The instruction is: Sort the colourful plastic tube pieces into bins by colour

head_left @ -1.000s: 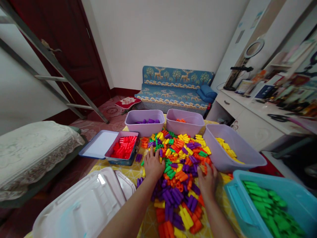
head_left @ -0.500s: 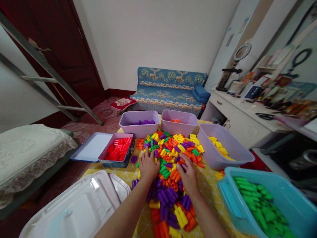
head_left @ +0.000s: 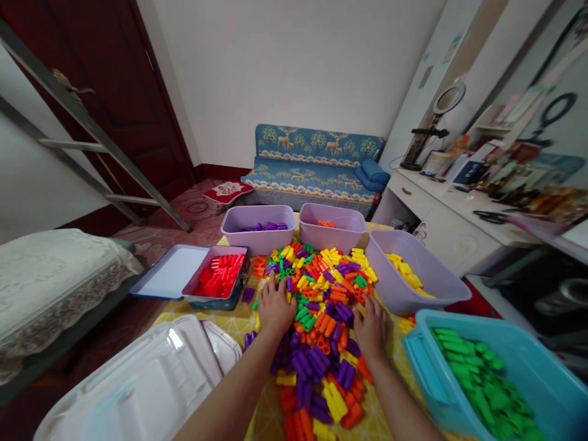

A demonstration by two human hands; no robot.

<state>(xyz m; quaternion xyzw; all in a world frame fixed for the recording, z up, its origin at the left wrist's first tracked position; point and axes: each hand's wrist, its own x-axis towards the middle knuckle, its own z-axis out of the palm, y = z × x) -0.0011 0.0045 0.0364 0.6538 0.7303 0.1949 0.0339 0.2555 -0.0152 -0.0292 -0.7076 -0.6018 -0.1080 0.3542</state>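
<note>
Plastic pegs (head_left: 321, 288), left hand (head_left: 274, 306), right hand (head_left: 371, 327), tubs (head_left: 399, 293) bordering

Table (head_left: 233, 321): far edge walled by left tub (head_left: 257, 242) & mid tub (head_left: 328, 239); right edge by big tub (head_left: 390, 283), teal bin (head_left: 427, 380). Tin (head_left: 209, 303) + white lid (head_left: 138, 386) block left edge. Pile (head_left: 321, 288) fills centre; bare strip only btwn pile & lid.

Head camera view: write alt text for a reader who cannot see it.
The left hand and right hand lie palms down on a heap of mixed coloured plastic tubes on a yellow tablecloth. Around it, tubs hold sorted purple, orange, yellow and green tubes; a tin holds red ones.
</note>
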